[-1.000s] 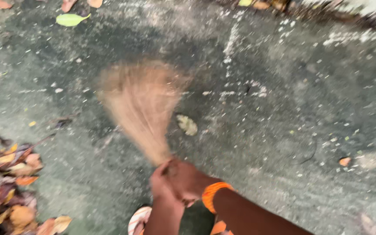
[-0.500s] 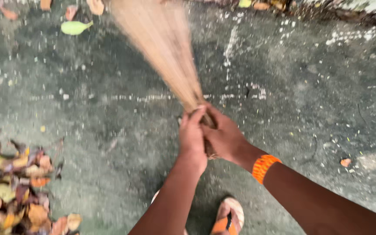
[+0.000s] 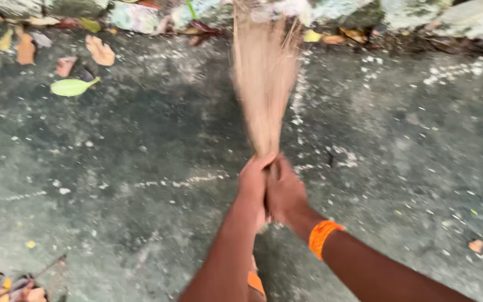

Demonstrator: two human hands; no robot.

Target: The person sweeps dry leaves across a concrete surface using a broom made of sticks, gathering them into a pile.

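Both my hands grip the bound end of a straw broom in the middle of the view. My left hand and my right hand are pressed together around its base. The tan bristles fan out away from me, blurred, and their tips reach the stone edge at the top. An orange band sits on my right wrist. The ground is dark, damp concrete with pale grit.
A green leaf and several brown leaves lie at the upper left. A heap of dry leaves shows at the bottom left corner. My orange sandal peeks out below my arms. One small leaf lies at the right.
The broom swung from the left over to straight ahead, its tips now at the stone edge. My hands moved forward and the view shifted up, pushing the leaf heap toward the bottom corner.
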